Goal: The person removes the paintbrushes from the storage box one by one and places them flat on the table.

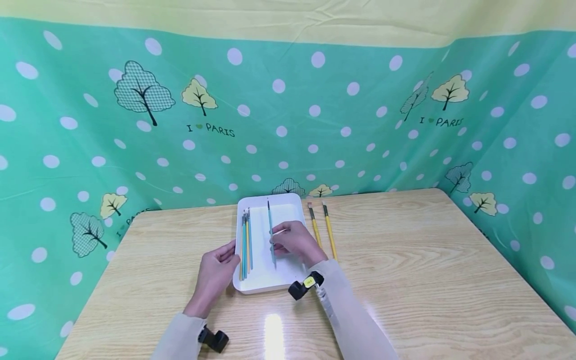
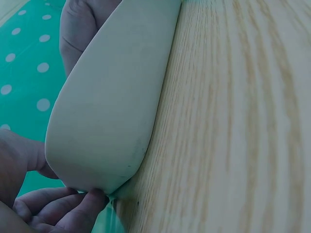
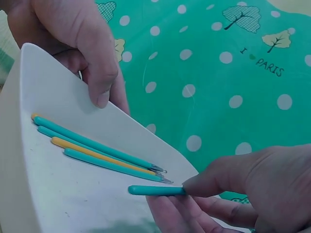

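A white rectangular tray [image 1: 270,288] sits on the wooden table. My left hand [image 1: 215,272] grips its left wall, the thumb inside and the fingers [image 2: 85,208] against the outer side. Over the tray's floor, my right hand [image 1: 294,241] pinches a teal paintbrush [image 1: 271,220] between thumb and fingers, its dark bristles pointing away. In the right wrist view, the rounded handle end of this brush [image 3: 154,190] shows beside the others. Several teal and yellow paintbrushes [image 3: 97,141] lie side by side along the tray's left wall, bristles toward the far end.
Two yellow-handled paintbrushes [image 1: 330,232] with wider heads lie on the table just right of the tray, partly behind the right hand and sleeve. A green polka-dot curtain [image 1: 279,110] hangs along the table's back and sides.
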Available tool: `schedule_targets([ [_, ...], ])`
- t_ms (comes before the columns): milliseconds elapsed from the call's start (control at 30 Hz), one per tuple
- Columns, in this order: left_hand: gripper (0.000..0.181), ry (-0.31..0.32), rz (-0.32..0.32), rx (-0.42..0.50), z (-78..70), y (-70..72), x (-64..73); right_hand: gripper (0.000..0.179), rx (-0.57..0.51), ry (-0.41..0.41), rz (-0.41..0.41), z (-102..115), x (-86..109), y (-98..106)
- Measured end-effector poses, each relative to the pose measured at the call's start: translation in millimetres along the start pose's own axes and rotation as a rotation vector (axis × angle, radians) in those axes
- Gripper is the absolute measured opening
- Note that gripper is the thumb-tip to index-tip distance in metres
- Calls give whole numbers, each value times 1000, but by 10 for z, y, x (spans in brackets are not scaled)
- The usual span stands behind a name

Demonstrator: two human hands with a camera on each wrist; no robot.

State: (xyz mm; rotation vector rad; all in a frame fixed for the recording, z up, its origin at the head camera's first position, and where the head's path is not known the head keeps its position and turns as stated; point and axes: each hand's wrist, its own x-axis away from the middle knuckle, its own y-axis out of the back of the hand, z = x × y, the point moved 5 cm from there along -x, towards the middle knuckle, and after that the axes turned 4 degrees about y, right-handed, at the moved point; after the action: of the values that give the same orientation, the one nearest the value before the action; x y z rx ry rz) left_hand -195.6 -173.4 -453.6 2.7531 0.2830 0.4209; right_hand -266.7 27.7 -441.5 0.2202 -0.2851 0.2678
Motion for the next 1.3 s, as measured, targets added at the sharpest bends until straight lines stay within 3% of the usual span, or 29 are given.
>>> schedule_targets([
  [833, 50, -1, -2, -4, 9, -3, 7, 21, -1, 19, 7, 81, 46, 144],
  [1300, 50, -16, -10, -16, 10, -3, 7, 27, -72, 35, 29, 117, 57, 222],
])
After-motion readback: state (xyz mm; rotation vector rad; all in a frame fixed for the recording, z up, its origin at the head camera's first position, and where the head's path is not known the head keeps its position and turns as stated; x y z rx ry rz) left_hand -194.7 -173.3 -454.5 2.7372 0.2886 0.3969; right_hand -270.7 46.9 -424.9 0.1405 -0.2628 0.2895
